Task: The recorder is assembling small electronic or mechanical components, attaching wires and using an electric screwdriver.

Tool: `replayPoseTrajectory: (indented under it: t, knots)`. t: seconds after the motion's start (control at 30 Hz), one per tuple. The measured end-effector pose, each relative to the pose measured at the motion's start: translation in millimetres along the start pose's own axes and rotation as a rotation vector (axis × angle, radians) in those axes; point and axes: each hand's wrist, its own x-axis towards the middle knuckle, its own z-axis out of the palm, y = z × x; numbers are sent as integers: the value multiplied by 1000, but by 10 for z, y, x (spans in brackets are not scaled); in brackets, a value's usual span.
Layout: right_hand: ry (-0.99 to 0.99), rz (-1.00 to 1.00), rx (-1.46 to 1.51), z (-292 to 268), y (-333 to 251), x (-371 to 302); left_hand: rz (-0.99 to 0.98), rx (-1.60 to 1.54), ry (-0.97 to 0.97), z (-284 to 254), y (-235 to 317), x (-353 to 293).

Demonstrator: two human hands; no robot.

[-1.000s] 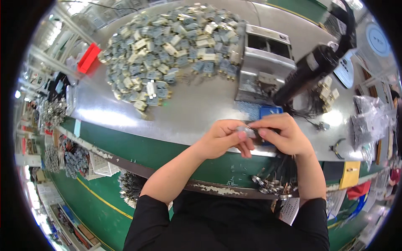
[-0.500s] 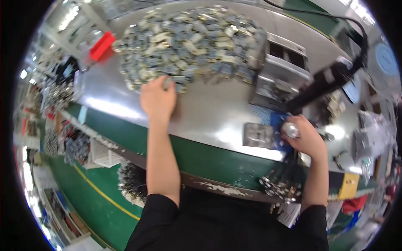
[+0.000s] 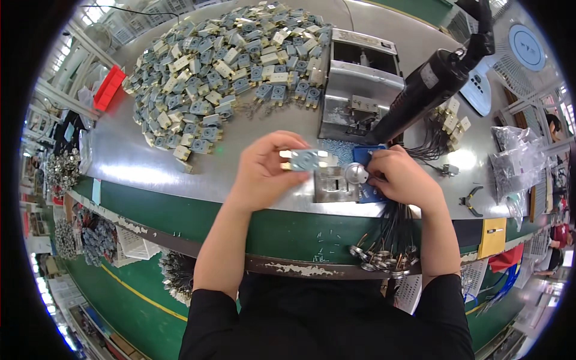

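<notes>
My left hand is closed on a small grey block with metal tabs at its ends, held above the bench, slightly blurred. On the right, my right hand pinches a round silver metal disc at its edge; the fingertips are partly hidden. The disc is over the border between a flat metal fixture and a blue pad. Behind the left hand spreads a large heap of similar grey and cream blocks.
A metal box-shaped machine and a thick black cylindrical tool stand behind my right hand. Wired discs hang over the bench's front edge. Pliers, plastic bags and a fan are at right, a red bin at left.
My left hand has come from the heap toward the right with a grey block in it. The right hand stays at the fixture with the disc. The view has shifted.
</notes>
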Motion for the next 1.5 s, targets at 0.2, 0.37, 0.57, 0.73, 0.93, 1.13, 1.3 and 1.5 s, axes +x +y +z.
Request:
replayPoseTrajectory:
  t: [0.2,0.37,0.57,0.73,0.93,1.13,1.3,1.5]
  knots:
    - [81,-45,14,0,14,-30,-125,-118,-60,173,106,-27]
    - [201,230,346,-89,-128,-104,-146,-98,-109,122,114,-41]
    - [218,164,252,-106,-141,-81,60,547,-161,254,-124,1]
    - [255,138,271,-103,-156,-71,252,756,-180,411,-226,8]
    - [210,150,288,-155,-184,-62,233,788,-138,413,-250,22]
    - [191,131,380,-152,-198,-50,224,796,-144,287,-224,1]
    - [188,56,355,-202,-171,-76,-120,1052,384,-218,-112,318]
    - [193,97,372,-246,-257,-73,-170,1363,412,-600,-288,399]
